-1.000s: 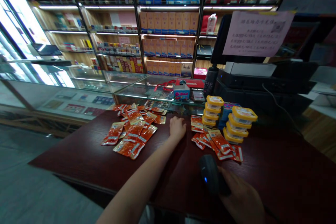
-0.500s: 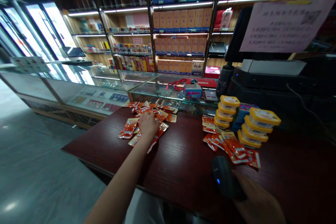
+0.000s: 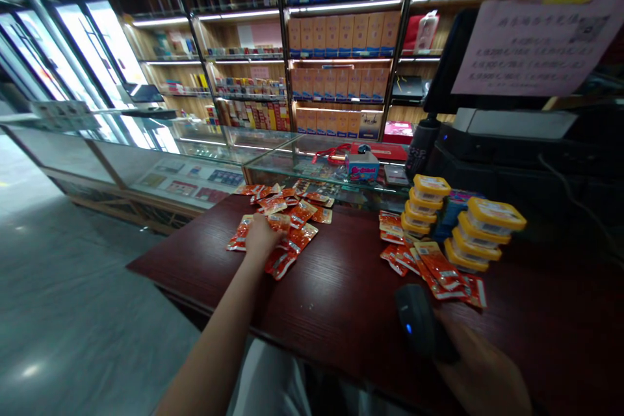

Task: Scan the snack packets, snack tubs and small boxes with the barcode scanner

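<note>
My left hand (image 3: pixel 259 238) rests on a heap of orange snack packets (image 3: pixel 292 218) at the left of the dark red counter (image 3: pixel 341 299), its fingers curled down onto the packets. My right hand (image 3: pixel 480 374) at the lower right is closed round a black barcode scanner (image 3: pixel 420 331) with a small blue light. A second, smaller pile of orange packets (image 3: pixel 429 263) lies to the right, just beyond the scanner. Behind that pile stand two stacks of yellow-lidded tubs (image 3: pixel 463 221).
A glass display case (image 3: pixel 205 149) runs behind the counter, with a small blue box (image 3: pixel 361 171) on it. A black register with a screen and a pink paper notice (image 3: pixel 531 45) stands at the right. Lit shelves of boxed goods (image 3: pixel 336 39) fill the back wall.
My left hand has moved from the counter's middle leftward onto the left heap of packets. The view has swung left. My right hand still holds the scanner.
</note>
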`<state>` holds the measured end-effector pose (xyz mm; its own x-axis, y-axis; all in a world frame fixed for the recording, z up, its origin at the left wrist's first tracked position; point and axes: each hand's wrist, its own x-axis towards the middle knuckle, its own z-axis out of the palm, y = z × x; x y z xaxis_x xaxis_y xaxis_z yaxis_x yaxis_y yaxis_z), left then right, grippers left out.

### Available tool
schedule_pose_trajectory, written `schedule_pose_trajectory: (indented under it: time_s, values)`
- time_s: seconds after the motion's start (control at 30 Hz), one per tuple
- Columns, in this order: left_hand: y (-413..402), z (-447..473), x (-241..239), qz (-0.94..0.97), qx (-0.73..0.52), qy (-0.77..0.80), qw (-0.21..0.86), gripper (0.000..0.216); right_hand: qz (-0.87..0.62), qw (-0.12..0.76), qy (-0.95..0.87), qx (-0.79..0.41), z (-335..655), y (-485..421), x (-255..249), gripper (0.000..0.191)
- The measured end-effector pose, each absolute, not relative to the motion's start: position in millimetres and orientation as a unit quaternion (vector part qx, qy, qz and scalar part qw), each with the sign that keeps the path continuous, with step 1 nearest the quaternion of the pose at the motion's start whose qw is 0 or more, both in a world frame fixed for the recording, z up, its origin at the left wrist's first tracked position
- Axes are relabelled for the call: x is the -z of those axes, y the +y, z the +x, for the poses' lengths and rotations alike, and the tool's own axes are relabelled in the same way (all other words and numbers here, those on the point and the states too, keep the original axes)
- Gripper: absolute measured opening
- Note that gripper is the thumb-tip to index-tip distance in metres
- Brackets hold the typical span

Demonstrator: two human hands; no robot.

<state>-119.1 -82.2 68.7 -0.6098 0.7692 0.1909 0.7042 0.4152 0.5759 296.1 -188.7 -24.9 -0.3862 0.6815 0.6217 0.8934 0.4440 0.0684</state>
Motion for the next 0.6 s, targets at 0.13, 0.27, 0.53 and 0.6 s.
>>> schedule_pose_trajectory:
  time_s: [0.13,0.27,0.53,0.6]
  values:
    - [-83,-112,-64,0.432,-0.475,0.72,0.263,0.039,-0.494,0.264,-0.806,0.19,296,-187,26,0.034]
    - [-85,-69,-56,0.445,-0.506,0.604,0.426,0.033,-0.526,0.265,-0.801,0.108,294,-188,20,0.034]
    - [-62,5,-20,0.454,-0.608,0.462,0.459,0.043,-0.591,0.366,-0.691,-0.199,261,-193,-36,0.032]
    - [-57,9,-11,0.464,-0.628,0.471,0.411,0.039,-0.565,0.399,-0.679,-0.247,251,-194,-50,0.029]
